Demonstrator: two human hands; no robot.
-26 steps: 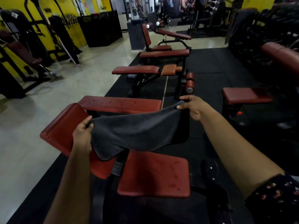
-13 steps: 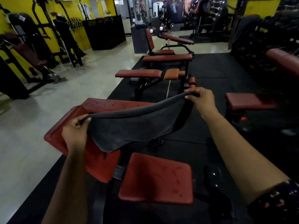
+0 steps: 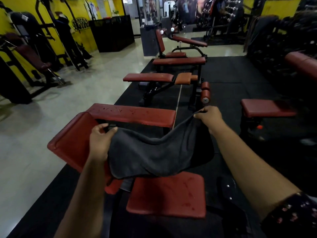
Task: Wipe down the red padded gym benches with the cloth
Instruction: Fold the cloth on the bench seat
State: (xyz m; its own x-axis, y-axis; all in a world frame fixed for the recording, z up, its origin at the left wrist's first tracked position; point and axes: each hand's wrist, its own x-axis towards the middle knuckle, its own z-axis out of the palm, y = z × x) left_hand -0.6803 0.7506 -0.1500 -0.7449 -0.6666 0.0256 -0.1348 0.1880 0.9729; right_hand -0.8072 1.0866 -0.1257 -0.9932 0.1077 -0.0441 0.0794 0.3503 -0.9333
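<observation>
Left hand (image 3: 100, 140) and right hand (image 3: 210, 117) each pinch a top corner of the dark cloth (image 3: 154, 155), which sags over the nearest red bench (image 3: 168, 194), its padding spotted wet. Spreading it flat and wiping in long overlapping strokes should dry the bench best.

Left hand (image 3: 100, 140) and right hand (image 3: 210, 117) each grip a corner of the grey cloth (image 3: 154, 155), sagging above the red bench (image 3: 167, 196)

The cloth (image 3: 154, 155) hangs between the left hand (image 3: 100, 141) and right hand (image 3: 210, 117), over the seat pad (image 3: 168, 196). The tilted back pad (image 3: 73, 143) lies left of it, a flat bench (image 3: 133, 114) behind, another bench (image 3: 267, 109) to the right.
</observation>
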